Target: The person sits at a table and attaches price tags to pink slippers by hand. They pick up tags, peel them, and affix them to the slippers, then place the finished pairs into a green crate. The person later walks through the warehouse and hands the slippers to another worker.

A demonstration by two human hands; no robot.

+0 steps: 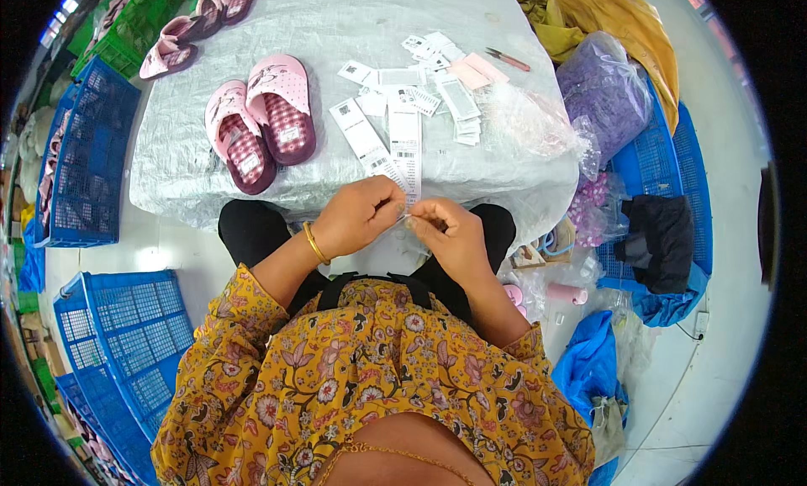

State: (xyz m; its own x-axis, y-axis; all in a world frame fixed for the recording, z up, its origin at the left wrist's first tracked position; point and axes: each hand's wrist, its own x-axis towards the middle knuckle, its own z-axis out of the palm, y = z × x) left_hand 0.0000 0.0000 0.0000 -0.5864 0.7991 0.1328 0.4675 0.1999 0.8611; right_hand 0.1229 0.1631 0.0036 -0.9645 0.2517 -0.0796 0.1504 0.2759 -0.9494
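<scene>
Both forearms rise from the lower edge and meet at the middle. The left hand (357,215), a thin bangle on its wrist, curls with its fingers (388,202) pinched together. The right hand (450,234) faces it, fingertips touching the left's, knuckles bent, wrist angled inward.
</scene>
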